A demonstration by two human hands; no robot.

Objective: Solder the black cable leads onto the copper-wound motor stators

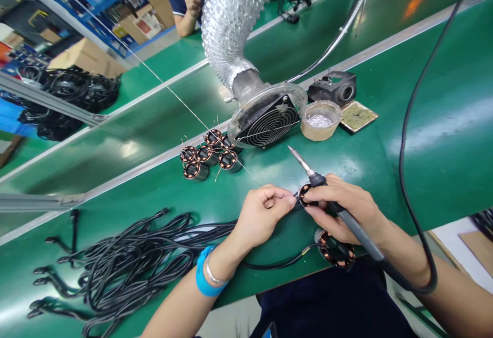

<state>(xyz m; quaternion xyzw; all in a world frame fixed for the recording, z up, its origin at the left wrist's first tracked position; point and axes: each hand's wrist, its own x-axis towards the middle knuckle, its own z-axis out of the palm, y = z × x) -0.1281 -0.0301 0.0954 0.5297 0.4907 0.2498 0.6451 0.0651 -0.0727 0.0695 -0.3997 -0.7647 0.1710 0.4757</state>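
My right hand (348,207) has a soldering iron (356,232) tucked in its grip, tip pointing up and left. Its fingers also hold a small motor stator (303,194), partly covered by them. At the left side of that stator, my left hand (262,214) pinches a thin wire; the exact point of contact is too small to tell. A second stator (335,250) with copper windings lies below my right hand. Near it ends a black cable (273,266) with coloured leads bared.
Bundled black cables (134,261) spread over the left of the green bench. Several stators (206,155) stand beside a fume extractor (269,119) on a silver duct. Right of it are a solder-filled tub (319,122), a sponge tray (358,116) and a black holder (333,87). A person's hand (193,1) shows across the bench.
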